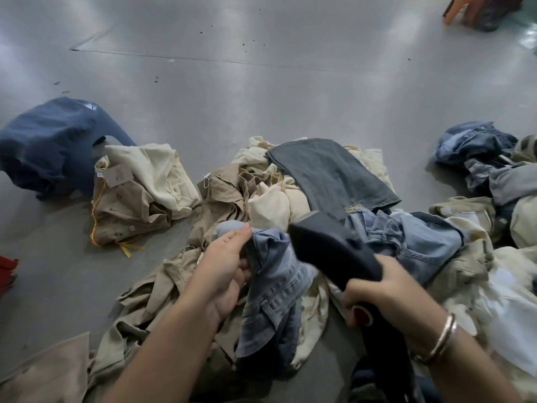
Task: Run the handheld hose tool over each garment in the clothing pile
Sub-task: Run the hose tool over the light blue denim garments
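Observation:
A pile of clothes (261, 199) in cream, khaki and denim lies on the grey floor in front of me. My left hand (226, 263) grips a fold of a light blue denim garment (276, 286) and lifts it off the pile. My right hand (386, 295) grips the handle of the dark handheld hose tool (328, 242). Its head points up and left, just above the denim and beside a grey jeans leg (328, 173). The tool's lower part and hose run down out of view under my wrist.
A navy garment (49, 144) and a cream and khaki bundle (139, 187) lie apart at the left. More denim and pale clothes (491, 167) are heaped at the right. A red object (7, 271) shows at the left edge. Bare floor (261, 82) stretches beyond.

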A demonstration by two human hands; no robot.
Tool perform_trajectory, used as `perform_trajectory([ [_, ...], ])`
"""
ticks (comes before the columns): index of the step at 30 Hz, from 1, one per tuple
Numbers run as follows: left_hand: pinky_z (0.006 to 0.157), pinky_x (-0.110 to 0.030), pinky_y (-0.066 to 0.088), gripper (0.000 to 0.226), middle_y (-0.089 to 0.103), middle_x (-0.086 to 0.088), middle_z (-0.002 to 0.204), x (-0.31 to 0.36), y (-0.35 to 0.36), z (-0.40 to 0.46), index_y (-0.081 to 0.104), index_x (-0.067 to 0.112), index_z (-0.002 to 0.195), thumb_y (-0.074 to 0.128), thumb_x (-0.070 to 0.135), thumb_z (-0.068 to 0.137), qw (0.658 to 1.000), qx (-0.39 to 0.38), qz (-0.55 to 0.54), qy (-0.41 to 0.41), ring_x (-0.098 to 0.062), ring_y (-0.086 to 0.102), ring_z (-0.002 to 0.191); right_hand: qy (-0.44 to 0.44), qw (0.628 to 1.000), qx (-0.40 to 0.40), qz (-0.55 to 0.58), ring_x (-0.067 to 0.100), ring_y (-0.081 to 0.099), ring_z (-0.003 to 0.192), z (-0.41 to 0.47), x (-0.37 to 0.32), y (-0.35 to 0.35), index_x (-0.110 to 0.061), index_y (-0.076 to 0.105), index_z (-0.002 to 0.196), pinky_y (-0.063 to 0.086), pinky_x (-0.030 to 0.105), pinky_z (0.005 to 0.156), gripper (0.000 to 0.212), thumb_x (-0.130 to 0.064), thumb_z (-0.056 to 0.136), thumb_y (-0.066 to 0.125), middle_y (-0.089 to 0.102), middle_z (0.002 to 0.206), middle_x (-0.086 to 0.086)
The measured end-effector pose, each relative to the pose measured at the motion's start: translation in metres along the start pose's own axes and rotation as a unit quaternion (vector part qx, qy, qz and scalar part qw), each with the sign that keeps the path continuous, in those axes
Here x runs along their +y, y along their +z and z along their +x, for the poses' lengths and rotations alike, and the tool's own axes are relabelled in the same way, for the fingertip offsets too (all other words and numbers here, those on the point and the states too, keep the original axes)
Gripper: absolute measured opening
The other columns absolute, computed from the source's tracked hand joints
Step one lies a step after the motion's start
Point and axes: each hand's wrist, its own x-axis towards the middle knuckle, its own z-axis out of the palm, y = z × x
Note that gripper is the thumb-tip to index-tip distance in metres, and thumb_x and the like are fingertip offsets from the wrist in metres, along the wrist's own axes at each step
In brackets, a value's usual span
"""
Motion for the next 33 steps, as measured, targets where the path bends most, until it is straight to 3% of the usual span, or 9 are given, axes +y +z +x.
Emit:
perform_trajectory([
  [3,0.048,-0.019,0.052,0.028,0.073,-0.005,0.073,-0.003,0.004,-0.003,0.068,0.011,0.088,0.045,0.023,0.1,1.0,-0.004,0.018,-0.009,-0.01,0.068,0.057,0.023,0.998,-0.032,-0.052,0.025,0.053,0.037,0.002,0.001,0.019,-0.001,0.055,0.066,0.04,0.022,0.036,0.017,-0.004,0.052,0.064,0.05,0.047,0.012],
  [8,0.069,-0.028,0.056,0.031,0.075,-0.01,0.088,0.007,0.003,-0.002,0.068,0.006,0.102,0.046,0.028,0.1,0.999,0.044,-0.015,-0.008,-0.018,0.071,0.079,-0.017,0.98,0.17,0.098,0.02,0.051,0.036,0.028,0.002,-0.003,0.001,0.053,0.061,0.043,0.023,0.04,0.02,0.013,0.075,0.059,0.052,0.047,0.014],
  [10,0.08,-0.034,0.055,0.039,0.073,-0.015,0.099,0.012,0.004,-0.003,0.069,0.005,0.106,0.047,0.036,0.098,0.997,0.058,-0.044,-0.025,-0.026,0.07,0.092,0.0,0.977,0.147,0.154,0.022,0.054,0.044,0.032,0.001,-0.014,0.005,0.058,0.061,0.044,0.026,0.048,0.014,0.01,0.074,0.061,0.056,0.058,0.021],
  [15,0.058,-0.027,0.057,0.056,0.074,-0.014,0.081,0.025,0.0,-0.004,0.077,0.006,0.068,0.043,0.039,0.097,0.986,-0.024,-0.164,-0.001,-0.021,0.072,0.067,0.052,0.973,-0.006,0.224,0.031,0.061,0.065,0.029,0.008,0.004,0.005,0.061,0.071,0.044,0.029,0.056,0.011,0.003,0.059,0.06,0.058,0.076,0.025],
  [21,0.06,-0.023,0.055,0.037,0.069,-0.004,0.065,0.029,0.005,-0.021,0.073,0.011,0.057,0.052,0.028,0.082,0.962,-0.186,-0.199,0.03,-0.017,0.068,0.062,0.016,0.937,0.003,0.349,0.02,0.054,0.049,0.041,-0.003,0.018,0.002,0.053,0.067,0.048,0.026,0.054,0.022,-0.008,0.048,0.055,0.054,0.058,0.013],
  [24,0.07,-0.021,0.051,0.021,0.067,0.001,0.072,0.03,-0.017,-0.007,0.07,0.02,0.064,0.062,0.029,0.082,0.971,-0.105,0.201,0.071,-0.018,0.061,0.075,-0.113,0.916,0.04,0.382,0.021,0.048,0.052,0.046,-0.008,0.007,0.001,0.05,0.079,0.045,0.024,0.049,0.034,-0.006,0.045,0.053,0.047,0.057,0.012],
  [27,0.082,-0.034,0.049,0.018,0.064,0.0,0.091,0.019,-0.036,0.005,0.054,0.024,0.082,0.054,0.041,0.09,0.746,0.04,0.661,0.069,-0.023,0.06,0.09,-0.243,0.904,0.012,0.351,0.021,0.046,0.052,0.043,-0.007,-0.001,0.004,0.053,0.081,0.041,0.025,0.053,0.043,-0.012,0.041,0.058,0.047,0.056,0.012],
  [29,0.08,-0.037,0.049,0.005,0.06,0.002,0.098,0.012,-0.03,0.006,0.051,0.025,0.093,0.052,0.03,0.091,0.727,0.107,0.648,0.199,-0.021,0.058,0.093,-0.285,0.911,-0.025,0.297,0.022,0.046,0.049,0.041,-0.003,0.002,0.0,0.057,0.067,0.037,0.024,0.05,0.029,-0.012,0.04,0.058,0.049,0.054,0.012],
  [33,0.064,-0.007,0.038,0.011,0.056,0.015,0.083,0.012,0.0,0.007,0.059,0.026,0.088,0.057,0.016,0.091,0.815,0.038,0.446,0.368,0.006,0.053,0.076,-0.291,0.931,-0.08,0.207,0.022,0.045,0.046,0.044,0.006,0.015,-0.003,0.062,0.06,0.027,0.028,0.045,0.022,-0.011,0.04,0.06,0.053,0.052,0.01],
])
